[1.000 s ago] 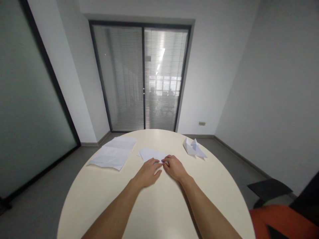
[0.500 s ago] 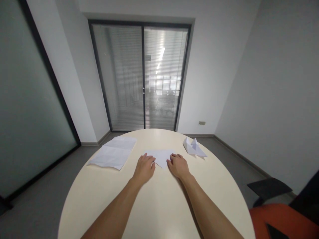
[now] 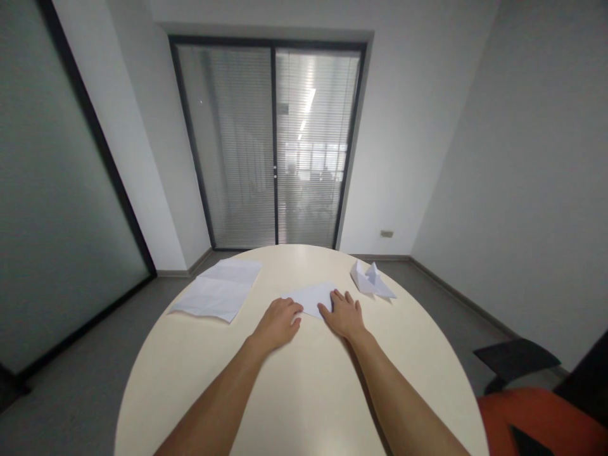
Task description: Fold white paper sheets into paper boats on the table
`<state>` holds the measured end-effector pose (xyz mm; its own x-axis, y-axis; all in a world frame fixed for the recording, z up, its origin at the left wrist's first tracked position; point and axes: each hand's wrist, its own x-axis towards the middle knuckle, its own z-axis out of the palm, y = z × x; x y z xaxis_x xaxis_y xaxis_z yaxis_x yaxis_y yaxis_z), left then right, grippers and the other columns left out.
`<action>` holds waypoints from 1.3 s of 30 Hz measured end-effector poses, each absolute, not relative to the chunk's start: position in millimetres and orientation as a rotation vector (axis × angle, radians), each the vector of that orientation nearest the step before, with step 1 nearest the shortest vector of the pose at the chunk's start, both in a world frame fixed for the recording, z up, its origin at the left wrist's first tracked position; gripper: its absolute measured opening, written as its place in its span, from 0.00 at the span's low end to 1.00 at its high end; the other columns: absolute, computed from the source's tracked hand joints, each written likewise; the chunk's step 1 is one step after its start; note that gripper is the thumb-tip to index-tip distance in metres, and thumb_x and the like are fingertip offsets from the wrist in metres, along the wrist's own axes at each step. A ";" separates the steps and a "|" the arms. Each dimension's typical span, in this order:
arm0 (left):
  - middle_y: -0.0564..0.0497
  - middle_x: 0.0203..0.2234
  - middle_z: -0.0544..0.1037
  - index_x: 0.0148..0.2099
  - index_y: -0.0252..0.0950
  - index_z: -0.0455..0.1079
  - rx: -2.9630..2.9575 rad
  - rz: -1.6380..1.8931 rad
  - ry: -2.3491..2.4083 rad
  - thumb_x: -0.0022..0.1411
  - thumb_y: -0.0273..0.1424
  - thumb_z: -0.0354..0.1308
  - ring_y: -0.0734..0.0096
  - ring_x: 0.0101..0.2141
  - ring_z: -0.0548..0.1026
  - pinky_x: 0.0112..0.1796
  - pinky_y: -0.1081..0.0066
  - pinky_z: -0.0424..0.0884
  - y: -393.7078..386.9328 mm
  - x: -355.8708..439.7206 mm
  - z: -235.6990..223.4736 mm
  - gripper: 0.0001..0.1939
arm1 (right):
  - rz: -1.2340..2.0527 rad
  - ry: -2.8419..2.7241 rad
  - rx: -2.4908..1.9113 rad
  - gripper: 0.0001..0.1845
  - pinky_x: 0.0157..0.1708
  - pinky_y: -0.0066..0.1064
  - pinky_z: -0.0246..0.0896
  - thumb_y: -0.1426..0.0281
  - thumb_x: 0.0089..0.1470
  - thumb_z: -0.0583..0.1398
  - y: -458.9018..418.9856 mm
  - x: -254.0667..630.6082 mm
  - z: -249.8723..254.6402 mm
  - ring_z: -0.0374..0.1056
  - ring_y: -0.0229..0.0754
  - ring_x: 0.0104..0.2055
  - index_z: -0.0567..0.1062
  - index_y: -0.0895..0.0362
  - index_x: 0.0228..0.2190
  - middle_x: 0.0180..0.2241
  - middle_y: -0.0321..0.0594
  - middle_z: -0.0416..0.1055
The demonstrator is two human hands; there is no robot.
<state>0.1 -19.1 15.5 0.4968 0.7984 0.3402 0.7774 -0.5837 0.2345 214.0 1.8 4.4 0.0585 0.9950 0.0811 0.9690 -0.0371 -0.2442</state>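
A folded sheet of white paper (image 3: 311,297) lies flat on the table between my two hands. My left hand (image 3: 279,322) rests at the paper's left edge, its fingertips touching it and its thumb held apart. On the paper's right side, my right hand (image 3: 346,315) lies flat with fingers spread, pressing the sheet down. Both hands cover parts of the paper's edges, so its full outline is hidden.
The round cream table (image 3: 294,392) bears a larger creased white sheet (image 3: 221,291) at left. Several pointed folds rise from a white folded-paper shape (image 3: 373,282) at back right. An orange chair (image 3: 536,418) stands right of the table.
The folded paper has turned slightly on the table. My left hand has shifted a little right along its edge, and my right hand's fingers have spread wider.
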 end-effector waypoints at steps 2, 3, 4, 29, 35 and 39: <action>0.46 0.44 0.76 0.51 0.38 0.72 2.646 0.648 1.437 0.64 0.30 0.55 0.62 0.47 0.72 0.52 0.64 0.65 -17.9 -4.0 15.0 0.14 | 0.177 -2.012 -2.088 0.40 0.66 0.56 0.32 0.48 0.61 0.48 1.6 214.3 4.4 0.38 0.59 0.71 0.58 0.60 0.65 0.69 0.47 0.50; 0.46 0.46 0.75 0.51 0.38 0.72 2.632 0.646 1.454 0.64 0.30 0.55 0.62 0.48 0.72 0.53 0.65 0.65 -17.5 -5.7 14.8 0.14 | 0.183 -2.021 -2.082 0.40 0.66 0.57 0.31 0.47 0.61 0.48 1.6 214.4 4.4 0.37 0.59 0.71 0.58 0.60 0.65 0.69 0.47 0.49; 0.46 0.46 0.75 0.51 0.38 0.72 2.620 0.640 1.468 0.65 0.30 0.54 0.62 0.49 0.72 0.53 0.65 0.65 -17.2 -7.0 14.7 0.13 | 0.186 -2.028 -2.076 0.40 0.66 0.57 0.30 0.47 0.61 0.48 1.5 214.4 4.4 0.37 0.59 0.71 0.58 0.60 0.65 0.69 0.47 0.49; 0.48 0.46 0.78 0.53 0.43 0.72 2.615 0.406 1.642 0.67 0.24 0.47 0.62 0.46 0.77 0.46 0.66 0.68 -21.5 -5.9 26.7 0.18 | 0.207 -2.079 -2.002 0.37 0.65 0.58 0.32 0.52 0.61 0.50 3.5 215.8 2.8 0.39 0.58 0.71 0.59 0.59 0.65 0.69 0.49 0.49; 0.50 0.47 0.78 0.53 0.43 0.71 2.603 0.434 1.638 0.65 0.20 0.46 0.65 0.47 0.76 0.45 0.69 0.67 -20.6 -7.6 25.6 0.21 | 0.211 -2.077 -2.013 0.37 0.65 0.59 0.33 0.52 0.61 0.50 2.7 215.1 4.9 0.39 0.58 0.71 0.59 0.60 0.65 0.69 0.49 0.49; 0.50 0.45 0.79 0.48 0.42 0.74 2.553 0.500 1.633 0.68 0.25 0.49 0.66 0.47 0.75 0.47 0.70 0.67 -19.6 -7.5 26.4 0.14 | 0.212 -2.078 -2.004 0.37 0.65 0.59 0.33 0.53 0.61 0.50 1.6 215.2 5.6 0.40 0.59 0.71 0.59 0.59 0.64 0.69 0.49 0.50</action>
